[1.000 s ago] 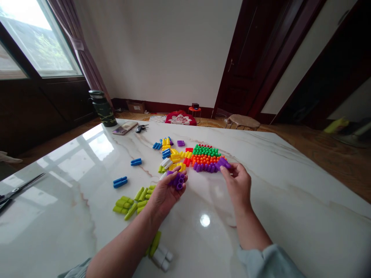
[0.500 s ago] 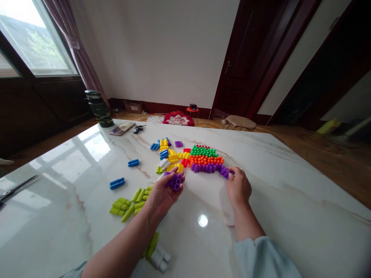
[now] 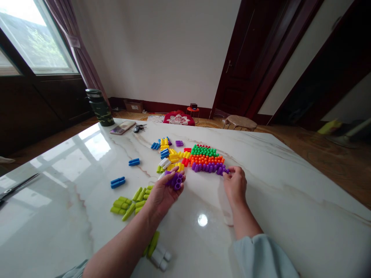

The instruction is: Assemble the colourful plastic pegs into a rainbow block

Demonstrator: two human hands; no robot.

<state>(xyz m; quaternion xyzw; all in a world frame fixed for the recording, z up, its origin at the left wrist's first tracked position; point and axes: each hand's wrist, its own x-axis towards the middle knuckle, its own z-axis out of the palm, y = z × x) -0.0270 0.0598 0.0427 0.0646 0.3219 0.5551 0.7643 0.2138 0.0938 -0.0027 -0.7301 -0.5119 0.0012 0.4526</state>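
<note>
A flat slab of joined plastic pegs (image 3: 207, 157) lies on the white marble table (image 3: 290, 200), with rows of red, green, orange and purple. My right hand (image 3: 234, 183) pinches a purple peg piece (image 3: 223, 170) pressed against the right end of the purple row. My left hand (image 3: 164, 191) is curled palm up around a cluster of purple pegs (image 3: 175, 180), held just above the table. Loose yellow, white and blue pegs (image 3: 171, 156) lie just left of the slab.
Lime-green pegs (image 3: 129, 202) and blue pegs (image 3: 118, 182) lie to the left. White and green pegs (image 3: 159, 253) sit under my left forearm. Scissors (image 3: 16, 187) lie at the left edge. A phone (image 3: 123, 127), keys (image 3: 138, 127) and a camouflage flask (image 3: 101, 107) stand at the far corner.
My right hand brought its purple piece down from above the slab to the right end of the purple row. My left hand has stayed in place with its purple cluster.
</note>
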